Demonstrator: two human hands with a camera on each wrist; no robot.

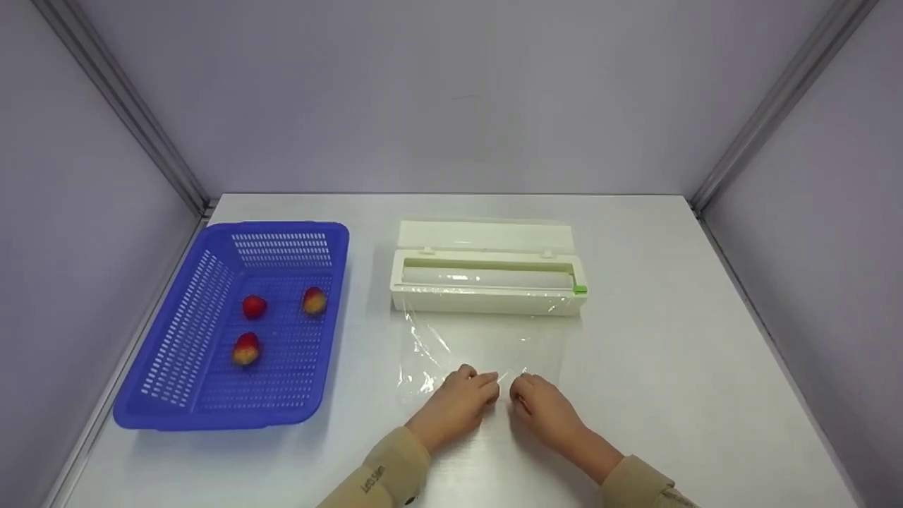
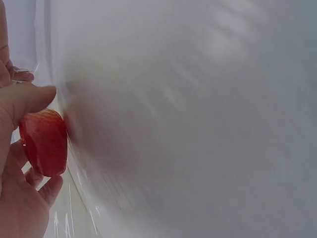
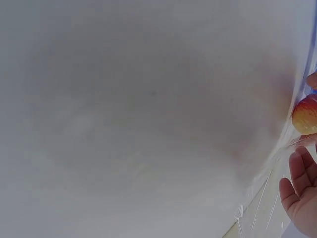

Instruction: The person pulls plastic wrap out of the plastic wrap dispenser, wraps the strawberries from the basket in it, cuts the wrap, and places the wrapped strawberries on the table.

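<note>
A sheet of clear plastic wrap (image 1: 437, 342) comes off a roll (image 1: 487, 278) in a cream dispenser box (image 1: 487, 302) and lies flat toward the person. At its near end, my left hand (image 1: 455, 403) curls over a small red and yellow apple (image 2: 45, 144), thumb on one side and fingers on the other. From the head view, the apple is hidden beneath the hands. Just to the right, my right hand (image 1: 547, 413) pinches the wrap close beside the apple, its other fingers (image 3: 298, 173) loosely spread.
A blue plastic basket (image 1: 330, 353) stands on the left of the white table (image 1: 677, 353), with three red and yellow apples (image 1: 246, 348) inside. The dispenser's lid (image 1: 487, 235) is folded back, and a green piece (image 1: 580, 290) sits at its right end. Panels wall in the table.
</note>
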